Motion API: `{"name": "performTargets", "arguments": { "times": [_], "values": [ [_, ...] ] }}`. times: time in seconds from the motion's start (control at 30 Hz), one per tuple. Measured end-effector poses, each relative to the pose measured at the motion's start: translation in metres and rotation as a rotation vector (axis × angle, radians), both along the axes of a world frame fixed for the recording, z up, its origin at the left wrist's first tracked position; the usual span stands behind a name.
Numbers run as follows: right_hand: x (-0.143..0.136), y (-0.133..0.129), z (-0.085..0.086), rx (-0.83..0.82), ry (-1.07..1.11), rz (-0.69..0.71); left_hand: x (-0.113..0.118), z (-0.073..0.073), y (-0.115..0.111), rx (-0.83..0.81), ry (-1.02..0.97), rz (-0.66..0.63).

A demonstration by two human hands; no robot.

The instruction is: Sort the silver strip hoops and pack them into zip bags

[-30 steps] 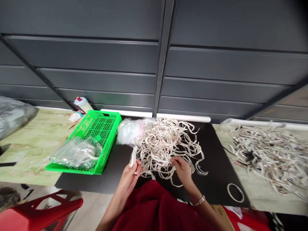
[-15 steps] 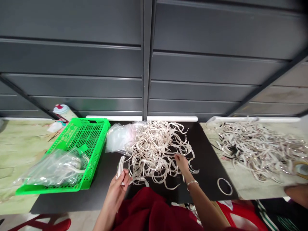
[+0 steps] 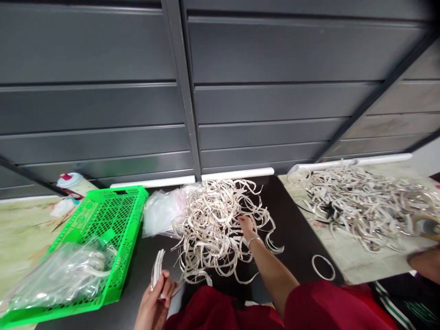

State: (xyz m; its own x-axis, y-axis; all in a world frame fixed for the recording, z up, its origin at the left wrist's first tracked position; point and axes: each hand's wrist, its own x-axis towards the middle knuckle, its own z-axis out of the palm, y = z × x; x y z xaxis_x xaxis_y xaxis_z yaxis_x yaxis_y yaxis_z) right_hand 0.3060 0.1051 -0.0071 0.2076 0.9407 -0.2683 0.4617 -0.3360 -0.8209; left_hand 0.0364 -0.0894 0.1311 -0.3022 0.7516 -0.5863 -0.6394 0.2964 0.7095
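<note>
My left hand (image 3: 158, 295) is closed around a small bunch of thin white strips (image 3: 157, 268), their ends standing up above the fingers. A large tangled pile of curled, off-white strips (image 3: 216, 224) lies on the black table surface in front of me. At the right part of this pile is my right hand (image 3: 246, 227), a bracelet on its wrist. Its fingers are drawn together among the strips, and what is between them is too small to make out. Clear plastic bags (image 3: 165, 213) lie against the pile's left side.
To the left, a green plastic crate (image 3: 125, 247) holds a clear bag (image 3: 65, 275) with white strips inside. A bottle (image 3: 76, 184) stands behind it. Another strip pile (image 3: 364, 206) and another person's arm (image 3: 424, 263) are at right. A white ring (image 3: 323, 267) lies near the front edge.
The view has shifted and tilted. My right hand has moved left and farther into the pile. My left hand, still holding its strips, sits lower and farther left in view.
</note>
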Motion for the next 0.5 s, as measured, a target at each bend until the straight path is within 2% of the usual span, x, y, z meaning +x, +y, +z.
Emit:
{"name": "performTargets", "arguments": {
  "times": [0.13, 0.23, 0.37, 0.5],
  "values": [
    [-0.016, -0.036, 0.003, 0.091, 0.085, -0.088, 0.004, -0.004, 0.003, -0.002, -0.015, -0.021],
    [-0.033, -0.076, 0.021, 0.175, 0.183, -0.057, 0.009, -0.006, 0.008, 0.033, -0.054, -0.066],
    [-0.053, -0.116, 0.057, 0.185, 0.345, 0.116, 0.016, -0.007, 0.019, 0.113, -0.133, -0.124],
    [-0.055, -0.126, 0.093, 0.144, 0.523, 0.339, 0.018, -0.005, 0.027, 0.190, -0.140, -0.156]
  ]
}}
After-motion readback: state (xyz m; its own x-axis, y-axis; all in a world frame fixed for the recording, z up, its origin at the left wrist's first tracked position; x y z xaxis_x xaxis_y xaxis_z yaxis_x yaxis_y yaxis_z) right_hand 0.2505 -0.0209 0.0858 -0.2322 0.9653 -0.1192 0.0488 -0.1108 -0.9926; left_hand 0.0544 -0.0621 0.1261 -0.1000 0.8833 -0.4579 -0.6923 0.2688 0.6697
